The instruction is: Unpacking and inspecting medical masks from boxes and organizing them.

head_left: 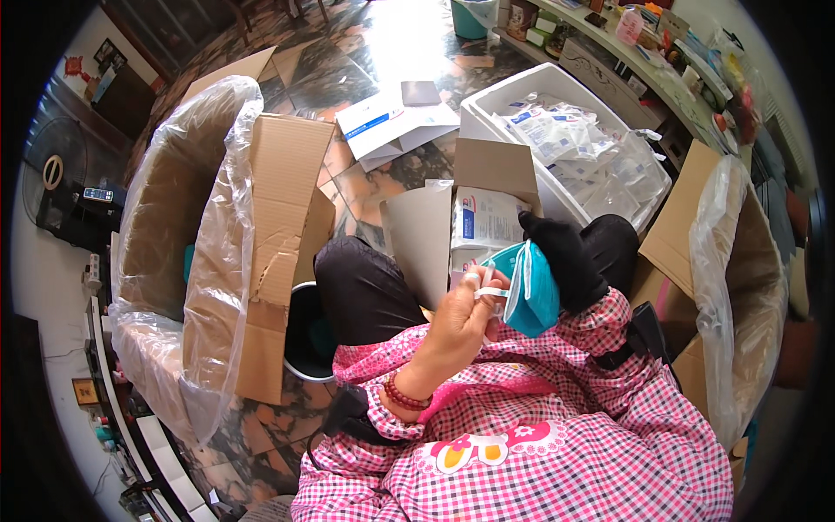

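Observation:
My bare left hand (461, 320), with a dark red bead bracelet at the wrist, pinches a white strap (492, 292) in front of my lap. The strap runs to a teal face mask (534, 300) with white edging, which looks folded. A black glove covers my right hand (570, 261); it grips the mask from the right side, and some of its fingers are hidden behind the mask. Just beyond both hands, a small open carton (416, 237) holds white printed packets (494, 217).
Upper right, a white foam box (484, 143) holds many sealed packets (565, 135). Large plastic-lined cartons stand left (283, 200) and right (678, 209). A dark bucket (300, 370) sits by my left knee. A flattened white box (374, 126) lies on the tiled floor.

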Demonstrator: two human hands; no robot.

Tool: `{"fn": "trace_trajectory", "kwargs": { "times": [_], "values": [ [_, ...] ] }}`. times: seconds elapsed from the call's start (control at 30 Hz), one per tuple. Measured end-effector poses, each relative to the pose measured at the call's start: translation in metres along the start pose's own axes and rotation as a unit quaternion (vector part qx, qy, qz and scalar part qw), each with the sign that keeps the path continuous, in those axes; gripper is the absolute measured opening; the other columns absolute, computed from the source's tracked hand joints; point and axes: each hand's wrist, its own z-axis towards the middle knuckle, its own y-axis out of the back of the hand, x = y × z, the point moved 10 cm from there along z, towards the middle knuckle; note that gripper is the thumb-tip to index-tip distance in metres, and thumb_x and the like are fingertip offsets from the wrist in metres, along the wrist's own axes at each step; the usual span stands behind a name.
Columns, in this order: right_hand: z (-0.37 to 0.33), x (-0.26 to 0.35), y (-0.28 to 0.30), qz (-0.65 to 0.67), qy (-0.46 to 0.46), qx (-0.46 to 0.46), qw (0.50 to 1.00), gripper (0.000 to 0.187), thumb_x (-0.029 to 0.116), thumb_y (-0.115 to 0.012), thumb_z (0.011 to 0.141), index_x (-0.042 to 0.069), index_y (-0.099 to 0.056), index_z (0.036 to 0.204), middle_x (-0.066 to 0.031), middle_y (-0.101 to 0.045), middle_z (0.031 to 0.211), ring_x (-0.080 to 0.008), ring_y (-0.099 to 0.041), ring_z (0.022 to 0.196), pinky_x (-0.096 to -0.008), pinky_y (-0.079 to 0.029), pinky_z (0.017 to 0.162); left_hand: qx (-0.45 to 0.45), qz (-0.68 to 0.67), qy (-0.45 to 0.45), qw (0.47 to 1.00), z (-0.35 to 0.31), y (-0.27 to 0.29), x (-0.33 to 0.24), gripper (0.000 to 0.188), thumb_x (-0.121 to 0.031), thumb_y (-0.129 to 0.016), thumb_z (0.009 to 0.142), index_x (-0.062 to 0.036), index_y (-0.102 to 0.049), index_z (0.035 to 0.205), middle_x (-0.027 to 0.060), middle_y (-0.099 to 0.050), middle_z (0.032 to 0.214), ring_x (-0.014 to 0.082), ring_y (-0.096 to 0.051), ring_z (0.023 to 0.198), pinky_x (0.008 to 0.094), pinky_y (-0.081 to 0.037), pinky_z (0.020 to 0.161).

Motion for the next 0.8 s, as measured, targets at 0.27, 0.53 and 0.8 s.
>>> {"fn": "trace_trajectory", "kwargs": {
  "times": [0.27,0.53,0.8],
  "values": [
    [-0.009,-0.055,-0.037,0.516,-0.3,-0.009,0.803,0.03,0.027,-0.06,0.101,0.002,-0.067,0.114,-0.0088,-0.07,0.091,-0.0118,-0.066,0.077,-0.0299,-0.055,0.072,-0.042,0.334,-0.12,0.934,-0.003,-0.015,-0.032,0.028,-0.012,-0.064,0.091,0.0009,-0.054,0.114,0.0227,-0.064,0.078,0.0413,-0.065,0.071,0.0454,-0.049,0.065],
    [-0.011,-0.027,-0.061,0.627,-0.323,0.002,0.709,0.034,0.036,-0.062,0.099,0.005,-0.066,0.11,-0.0084,-0.071,0.092,-0.0154,-0.068,0.077,-0.0312,-0.056,0.072,-0.091,0.404,-0.213,0.885,0.006,0.001,-0.036,0.013,-0.008,-0.063,0.093,-0.0046,-0.057,0.103,0.0163,-0.062,0.086,0.0326,-0.061,0.064,0.0395,-0.048,0.06],
    [-0.015,-0.037,-0.052,0.46,-0.237,-0.02,0.856,0.032,0.023,-0.059,0.102,0.001,-0.064,0.125,-0.0049,-0.07,0.099,-0.014,-0.066,0.088,-0.0291,-0.054,0.081,-0.075,-0.183,-0.107,0.974,0.012,0.005,-0.023,0.024,-0.026,-0.046,0.108,-0.0067,-0.054,0.096,0.0024,-0.057,0.091,0.0072,-0.05,0.072,0.0247,-0.044,0.063]
  ]
}}
